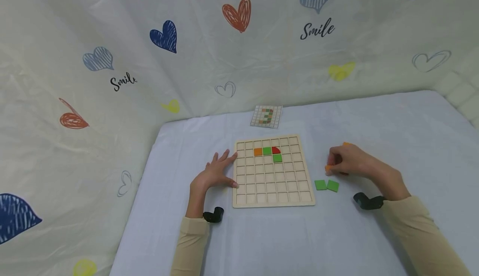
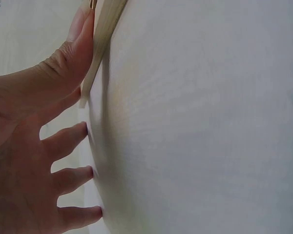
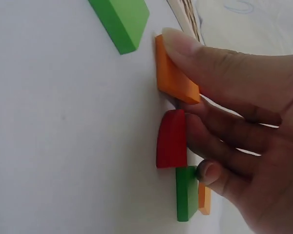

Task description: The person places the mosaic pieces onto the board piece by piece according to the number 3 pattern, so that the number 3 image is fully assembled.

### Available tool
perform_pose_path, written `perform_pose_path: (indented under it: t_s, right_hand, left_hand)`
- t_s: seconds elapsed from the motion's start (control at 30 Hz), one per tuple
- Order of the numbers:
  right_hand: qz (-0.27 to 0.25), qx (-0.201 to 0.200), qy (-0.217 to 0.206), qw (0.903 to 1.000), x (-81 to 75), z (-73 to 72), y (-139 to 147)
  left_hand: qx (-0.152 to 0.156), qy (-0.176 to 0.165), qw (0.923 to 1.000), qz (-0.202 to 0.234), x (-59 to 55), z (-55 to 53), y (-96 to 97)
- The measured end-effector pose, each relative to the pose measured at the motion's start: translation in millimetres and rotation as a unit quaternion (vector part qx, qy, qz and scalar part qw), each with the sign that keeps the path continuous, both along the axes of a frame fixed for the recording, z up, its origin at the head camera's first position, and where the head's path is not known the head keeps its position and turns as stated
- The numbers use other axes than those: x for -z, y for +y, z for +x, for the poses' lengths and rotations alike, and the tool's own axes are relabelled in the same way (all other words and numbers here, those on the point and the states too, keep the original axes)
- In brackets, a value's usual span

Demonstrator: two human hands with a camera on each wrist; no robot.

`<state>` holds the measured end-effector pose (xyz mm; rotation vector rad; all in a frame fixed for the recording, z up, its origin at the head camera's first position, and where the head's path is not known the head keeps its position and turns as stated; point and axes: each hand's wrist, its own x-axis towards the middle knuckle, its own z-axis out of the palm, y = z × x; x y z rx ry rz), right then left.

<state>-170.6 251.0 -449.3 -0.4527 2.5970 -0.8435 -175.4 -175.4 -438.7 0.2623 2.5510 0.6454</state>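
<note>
My right hand (image 1: 351, 159) pinches an orange square tile (image 3: 173, 75) between thumb and fingers, right of the wooden grid board (image 1: 265, 188). Close under its fingers, in the right wrist view, lie a red quarter-round tile (image 3: 171, 141), a green tile (image 3: 185, 195) and another orange tile (image 3: 205, 200). My left hand (image 1: 214, 174) spreads its fingers at the board's left edge, the thumb and a fingertip touching it. Set in the grid are an orange tile (image 1: 258, 152), a green tile (image 1: 267, 151), a red rounded tile (image 1: 275, 150) and, below that, another green tile (image 1: 277, 158).
Two green tiles (image 1: 327, 185) lie on the white cloth between the board and my right hand. A small card (image 1: 266, 117) printed with a coloured grid pattern lies behind the board. A curtain (image 1: 202, 60) with printed hearts hangs at the back.
</note>
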Motion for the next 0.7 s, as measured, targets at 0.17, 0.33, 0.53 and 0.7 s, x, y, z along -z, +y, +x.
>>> perform_pose_path:
  t_s: [0.17, 0.33, 0.53, 0.7]
  right_hand:
    - [-0.015, 0.018, -0.002, 0.9997, -1.4, 1.6, -3]
    - [-0.018, 0.018, 0.035, 0.9990, -2.1, 1.5, -5]
    - [-0.042, 0.002, 0.079, 0.9960, -3.4, 2.4, -7]
    - [-0.068, 0.010, 0.095, 0.9931, -4.5, 3.9, -12]
  left_hand:
    - [0.004, 0.000, 1.0000, -0.004, 1.1, 0.1, 0.7]
    - [-0.001, 0.002, 1.0000, -0.005, 1.5, 0.4, 1.3]
    - [-0.003, 0.004, 0.9999, -0.009, 1.5, 0.4, 0.8]
    - [-0.004, 0.002, 1.0000, -0.009, 0.4, 0.3, 0.2]
